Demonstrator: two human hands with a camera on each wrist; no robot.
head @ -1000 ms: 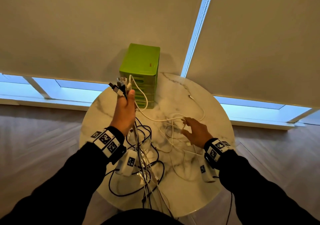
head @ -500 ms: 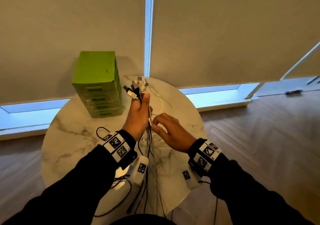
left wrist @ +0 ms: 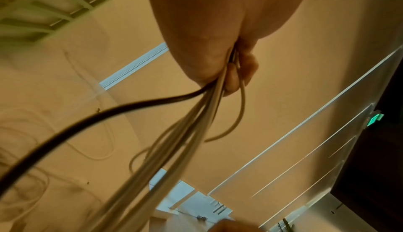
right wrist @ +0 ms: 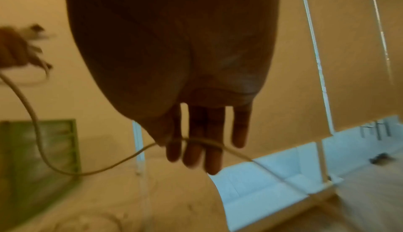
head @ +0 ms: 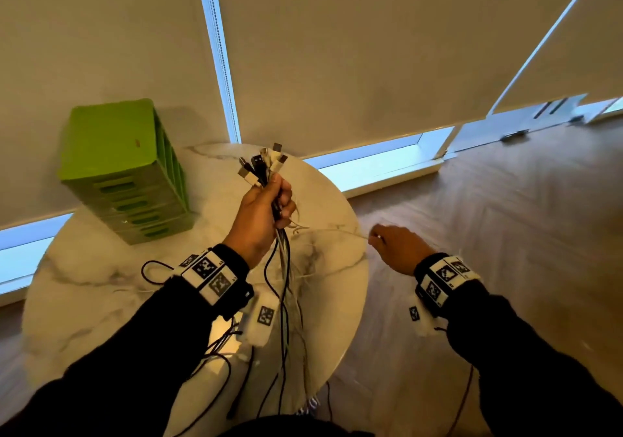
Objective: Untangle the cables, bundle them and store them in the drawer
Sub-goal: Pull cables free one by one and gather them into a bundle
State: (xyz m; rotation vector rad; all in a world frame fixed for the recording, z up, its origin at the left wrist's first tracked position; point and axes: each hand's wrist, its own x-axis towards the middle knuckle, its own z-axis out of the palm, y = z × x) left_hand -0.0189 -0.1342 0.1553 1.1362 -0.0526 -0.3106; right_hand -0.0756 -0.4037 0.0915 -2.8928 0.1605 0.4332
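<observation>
My left hand (head: 266, 207) grips a bunch of black and white cables (head: 285, 268) just below their plugs (head: 263, 163), which stick up above the fist. The cables hang down over the table's near edge. In the left wrist view the fingers (left wrist: 233, 75) are curled round the pale strands (left wrist: 174, 141) and one black cable (left wrist: 87, 120). My right hand (head: 387, 244) is out past the table's right edge, pinching one white cable (head: 333, 231) drawn sideways from the bunch. That cable (right wrist: 202, 141) crosses my right fingers (right wrist: 196, 149). The green drawer unit (head: 124, 173) stands at the back left, drawers closed.
The round marble table (head: 84, 285) carries loose loops of white and black cable (head: 151, 268) near my left wrist. Wooden floor (head: 505, 217) lies to the right. Drawn blinds (head: 337, 49) and low windows are behind the table.
My right hand has moved from beside the left hand out to the right, drawing a white cable sideways. The left hand still holds the bunch upright. My head has turned right.
</observation>
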